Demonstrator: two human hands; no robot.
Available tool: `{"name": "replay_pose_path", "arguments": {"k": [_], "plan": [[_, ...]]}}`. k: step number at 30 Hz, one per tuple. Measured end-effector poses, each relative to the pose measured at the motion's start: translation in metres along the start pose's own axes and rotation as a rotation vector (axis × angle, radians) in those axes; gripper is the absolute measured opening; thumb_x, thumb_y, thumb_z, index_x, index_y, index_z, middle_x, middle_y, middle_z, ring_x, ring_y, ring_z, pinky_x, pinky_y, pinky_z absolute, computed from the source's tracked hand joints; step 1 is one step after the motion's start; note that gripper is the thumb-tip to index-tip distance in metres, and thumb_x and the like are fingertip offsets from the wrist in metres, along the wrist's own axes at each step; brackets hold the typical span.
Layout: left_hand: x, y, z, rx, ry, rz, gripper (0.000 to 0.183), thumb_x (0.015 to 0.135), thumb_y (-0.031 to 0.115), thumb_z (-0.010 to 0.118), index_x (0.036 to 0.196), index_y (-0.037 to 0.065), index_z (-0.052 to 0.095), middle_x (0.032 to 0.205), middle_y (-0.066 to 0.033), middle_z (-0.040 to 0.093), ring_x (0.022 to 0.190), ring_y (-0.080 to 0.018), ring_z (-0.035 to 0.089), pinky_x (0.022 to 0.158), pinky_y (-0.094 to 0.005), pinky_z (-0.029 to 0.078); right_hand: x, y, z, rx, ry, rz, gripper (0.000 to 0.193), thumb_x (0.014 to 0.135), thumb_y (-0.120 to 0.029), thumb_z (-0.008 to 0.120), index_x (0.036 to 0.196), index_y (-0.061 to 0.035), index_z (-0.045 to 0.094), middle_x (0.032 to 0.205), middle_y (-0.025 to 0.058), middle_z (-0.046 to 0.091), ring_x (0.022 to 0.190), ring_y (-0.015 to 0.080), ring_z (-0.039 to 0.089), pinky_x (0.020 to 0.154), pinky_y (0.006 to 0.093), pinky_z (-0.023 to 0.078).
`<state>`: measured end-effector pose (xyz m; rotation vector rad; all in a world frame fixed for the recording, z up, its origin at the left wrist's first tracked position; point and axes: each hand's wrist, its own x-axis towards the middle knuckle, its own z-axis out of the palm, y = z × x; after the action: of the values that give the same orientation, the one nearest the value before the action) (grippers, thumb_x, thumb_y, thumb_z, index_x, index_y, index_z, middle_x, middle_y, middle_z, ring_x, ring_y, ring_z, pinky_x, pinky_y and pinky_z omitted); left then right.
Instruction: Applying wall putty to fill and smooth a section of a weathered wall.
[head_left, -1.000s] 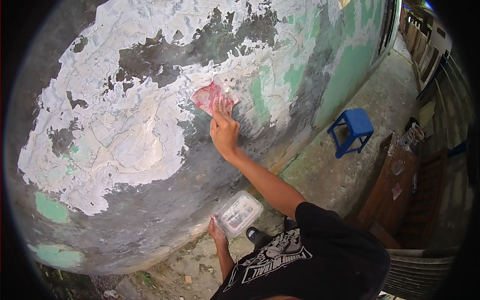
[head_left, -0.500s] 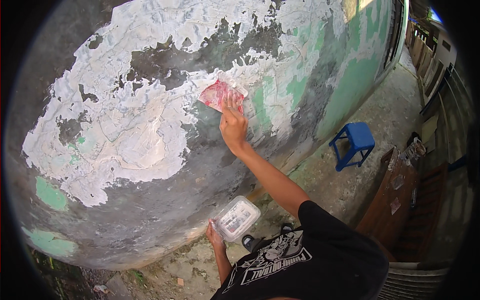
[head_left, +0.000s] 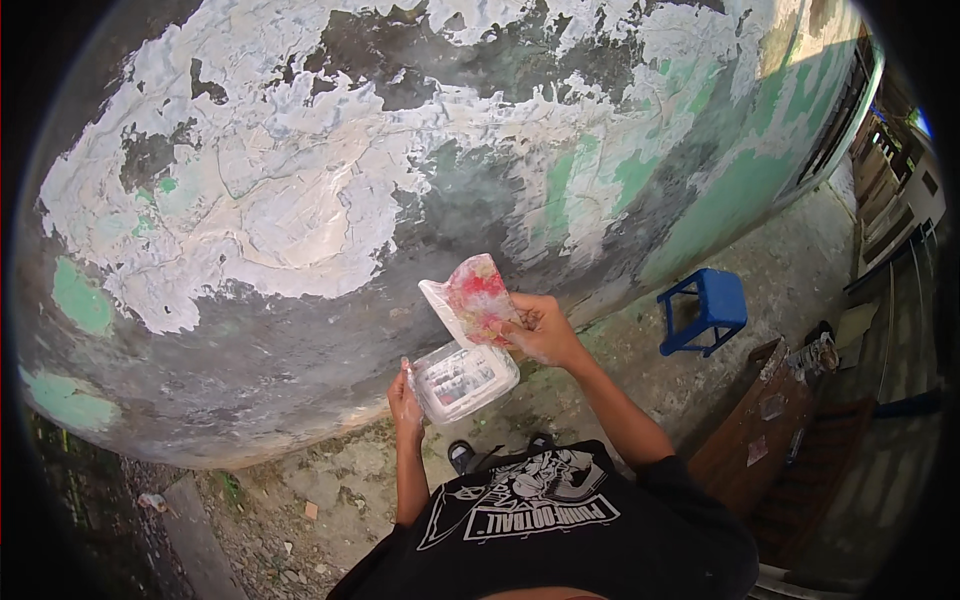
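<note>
My left hand (head_left: 405, 402) grips the left rim of a clear plastic container (head_left: 480, 402), which has white paste smeared over its inside. In my right hand (head_left: 542, 328) is a flat putty spreader (head_left: 478, 300), pink-red and coated with white. Its lower edge is at the container's far rim; I cannot tell whether they touch. The fingers of my right hand are pinched round the spreader's right side. Beyond both hands stands a wall (head_left: 400, 320), grey with rough white putty (head_left: 290, 220) and patches of green paint (head_left: 80, 295).
A blue plastic stool (head_left: 715, 305) stands on the ground to the right. Behind it is a brown wooden bench (head_left: 735, 405) with small items on it. My feet (head_left: 461, 455) are on rough ground strewn with stones near the wall's base.
My right hand has drawn the spreader off the wall and down to the container. The left hand still holds the container, now a little higher in view. The view has shifted.
</note>
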<state>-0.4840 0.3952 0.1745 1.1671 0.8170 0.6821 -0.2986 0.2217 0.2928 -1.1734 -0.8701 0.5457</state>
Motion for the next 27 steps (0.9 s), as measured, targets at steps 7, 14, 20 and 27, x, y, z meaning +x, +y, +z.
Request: {"name": "replay_pose_path", "arguments": {"k": [7,14,20,27], "plan": [[-0.002,0.036,0.031,0.046,-0.226,0.002,0.049,0.1,0.044,0.047,0.094,0.001,0.07,0.082,-0.002,0.068,0.068,-0.0078,0.059,0.063,-0.0254,0.05,-0.018,-0.023,0.006,-1.091,-0.476,-0.228,0.036,0.076,-0.006,0.067,0.111,-0.0123,0.067,0.096,0.0098,0.07,0.073,0.03,0.067,0.063,0.0378,0.053],[-0.002,0.037,0.03,-0.055,-0.187,-0.027,0.049,0.1,0.045,0.046,0.094,0.002,0.069,0.08,-0.0032,0.068,0.067,-0.009,0.061,0.063,-0.0251,0.051,-0.037,-0.003,0.015,-1.252,-0.548,-0.414,0.029,0.072,-0.006,0.065,0.101,-0.0104,0.063,0.082,0.0065,0.069,0.069,0.0265,0.068,0.057,0.0384,0.052],[-0.006,0.03,0.026,-0.013,-0.182,0.0,0.051,0.1,0.046,0.046,0.094,0.001,0.069,0.078,-0.0039,0.067,0.064,-0.0087,0.061,0.058,-0.0248,0.051,-0.025,-0.019,0.01,-1.178,-0.736,-0.259,0.029,0.071,-0.006,0.066,0.1,-0.0115,0.066,0.081,0.0081,0.068,0.073,0.0294,0.067,0.06,0.041,0.051],[-0.016,0.033,0.031,-0.005,-0.138,0.016,0.051,0.1,0.046,0.046,0.093,0.001,0.069,0.076,-0.0011,0.066,0.065,-0.0064,0.057,0.059,-0.024,0.048,-0.028,-0.025,0.009,-1.179,-0.757,-0.216,0.031,0.067,-0.004,0.068,0.097,-0.0095,0.065,0.072,0.0114,0.067,0.068,0.0315,0.066,0.056,0.0423,0.048]]}}
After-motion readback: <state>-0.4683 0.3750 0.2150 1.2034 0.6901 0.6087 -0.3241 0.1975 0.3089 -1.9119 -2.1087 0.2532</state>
